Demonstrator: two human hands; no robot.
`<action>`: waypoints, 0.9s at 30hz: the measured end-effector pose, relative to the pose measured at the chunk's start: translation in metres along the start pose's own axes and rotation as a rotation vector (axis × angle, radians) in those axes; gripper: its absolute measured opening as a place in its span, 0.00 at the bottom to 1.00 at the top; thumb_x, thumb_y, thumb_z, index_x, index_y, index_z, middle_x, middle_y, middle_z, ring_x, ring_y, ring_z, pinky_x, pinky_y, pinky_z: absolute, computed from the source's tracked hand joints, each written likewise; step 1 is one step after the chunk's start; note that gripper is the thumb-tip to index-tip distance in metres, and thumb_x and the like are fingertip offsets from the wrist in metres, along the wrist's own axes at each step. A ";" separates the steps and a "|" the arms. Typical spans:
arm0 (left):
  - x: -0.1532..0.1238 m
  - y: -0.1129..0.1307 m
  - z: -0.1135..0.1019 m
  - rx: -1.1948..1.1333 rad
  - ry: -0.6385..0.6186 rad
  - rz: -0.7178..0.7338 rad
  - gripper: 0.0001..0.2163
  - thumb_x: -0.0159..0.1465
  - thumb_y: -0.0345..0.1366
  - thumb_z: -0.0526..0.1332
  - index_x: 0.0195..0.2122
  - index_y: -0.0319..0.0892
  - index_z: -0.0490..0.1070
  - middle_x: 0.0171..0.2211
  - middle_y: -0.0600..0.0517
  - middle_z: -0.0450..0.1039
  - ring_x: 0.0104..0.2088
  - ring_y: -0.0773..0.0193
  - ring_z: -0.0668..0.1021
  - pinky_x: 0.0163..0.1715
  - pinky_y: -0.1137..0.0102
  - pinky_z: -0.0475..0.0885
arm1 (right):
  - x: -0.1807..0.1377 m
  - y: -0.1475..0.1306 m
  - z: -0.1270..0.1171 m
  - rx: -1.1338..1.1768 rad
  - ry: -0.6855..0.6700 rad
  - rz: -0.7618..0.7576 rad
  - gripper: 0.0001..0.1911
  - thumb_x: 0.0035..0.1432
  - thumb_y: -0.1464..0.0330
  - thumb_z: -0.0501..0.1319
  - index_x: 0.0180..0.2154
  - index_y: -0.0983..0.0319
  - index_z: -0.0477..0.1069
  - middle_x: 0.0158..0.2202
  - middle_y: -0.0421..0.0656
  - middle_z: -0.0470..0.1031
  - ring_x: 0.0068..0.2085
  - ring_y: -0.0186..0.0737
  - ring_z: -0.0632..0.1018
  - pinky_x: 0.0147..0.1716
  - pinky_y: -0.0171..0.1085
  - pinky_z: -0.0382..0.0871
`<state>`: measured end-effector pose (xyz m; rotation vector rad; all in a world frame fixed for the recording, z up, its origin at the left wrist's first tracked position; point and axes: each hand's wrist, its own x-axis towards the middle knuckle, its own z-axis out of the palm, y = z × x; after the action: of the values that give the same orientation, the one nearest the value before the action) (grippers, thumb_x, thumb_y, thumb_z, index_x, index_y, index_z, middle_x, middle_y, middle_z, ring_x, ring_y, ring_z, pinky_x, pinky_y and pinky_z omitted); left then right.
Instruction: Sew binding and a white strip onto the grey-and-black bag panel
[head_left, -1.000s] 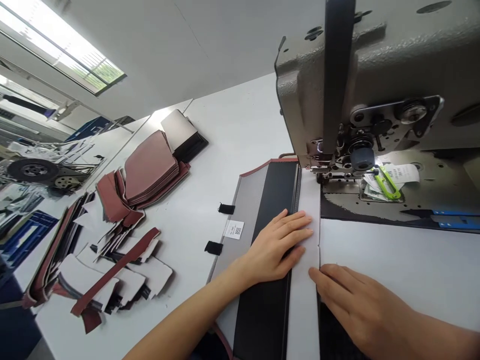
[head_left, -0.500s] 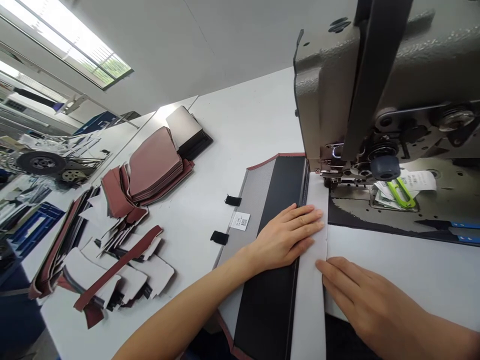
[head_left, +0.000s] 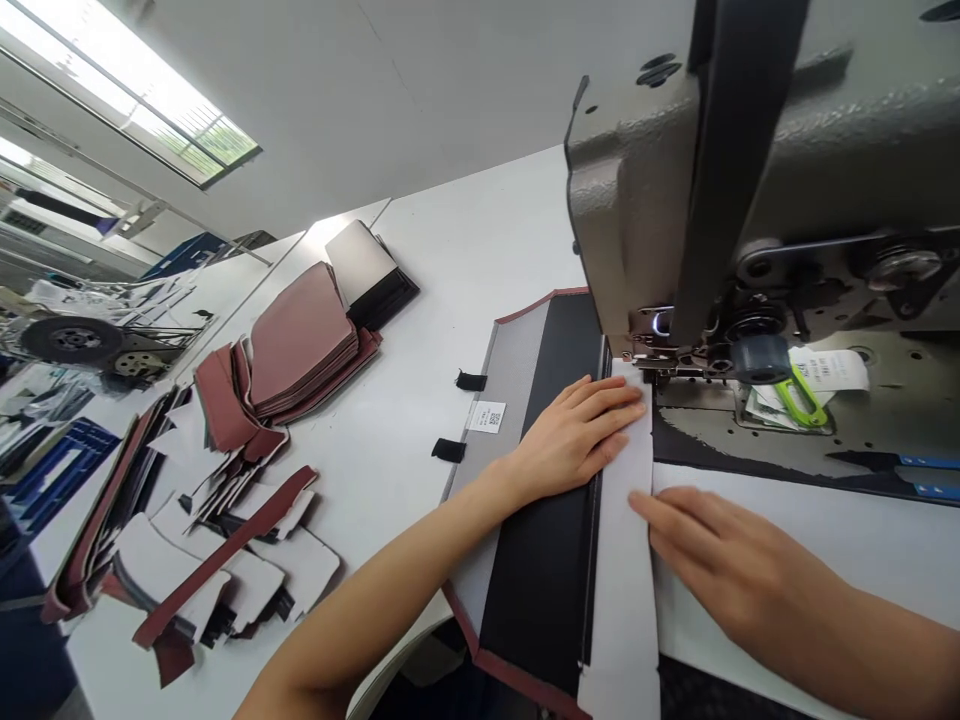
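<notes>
A black panel [head_left: 551, 560] with maroon edging lies flat, a white strip [head_left: 624, 560] along its right edge.

Stacked maroon pieces [head_left: 304, 340] and scattered white-backed cutouts [head_left: 247, 560] on the table [head_left: 465, 230]; green snips [head_left: 799, 398] beyond.

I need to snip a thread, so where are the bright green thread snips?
In the head view, the bright green thread snips lie on white paper labels on the grey sewing machine bed, right of the needle area, beyond the right hand.

Unreadable print and a QR code on white label [head_left: 487, 416] of grey panel [head_left: 510, 375].
</notes>
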<state>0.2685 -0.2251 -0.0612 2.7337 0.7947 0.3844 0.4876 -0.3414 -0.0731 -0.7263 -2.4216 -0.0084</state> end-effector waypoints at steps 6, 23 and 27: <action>-0.031 0.035 -0.004 -0.033 0.006 -0.031 0.14 0.72 0.30 0.55 0.55 0.43 0.72 0.58 0.47 0.75 0.63 0.58 0.72 0.65 0.58 0.67 | -0.005 -0.013 0.004 0.146 0.059 0.055 0.17 0.61 0.83 0.51 0.38 0.71 0.79 0.47 0.55 0.77 0.45 0.47 0.75 0.43 0.42 0.77; -0.004 0.000 -0.001 -0.009 -0.032 -0.038 0.18 0.68 0.25 0.51 0.55 0.44 0.71 0.64 0.48 0.69 0.70 0.57 0.63 0.71 0.51 0.55 | -0.001 0.013 0.010 -0.120 -0.089 0.061 0.18 0.62 0.82 0.52 0.47 0.73 0.77 0.57 0.59 0.73 0.49 0.52 0.75 0.49 0.50 0.74; 0.008 -0.011 -0.001 -0.005 -0.023 -0.029 0.18 0.70 0.26 0.50 0.55 0.45 0.73 0.64 0.48 0.69 0.69 0.57 0.65 0.71 0.51 0.56 | 0.005 0.017 0.009 -0.137 -0.079 0.098 0.15 0.66 0.78 0.54 0.45 0.71 0.78 0.57 0.58 0.74 0.49 0.51 0.75 0.50 0.49 0.72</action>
<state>0.2696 -0.2110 -0.0625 2.7138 0.8252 0.3477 0.4876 -0.3233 -0.0801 -0.9227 -2.4761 -0.1089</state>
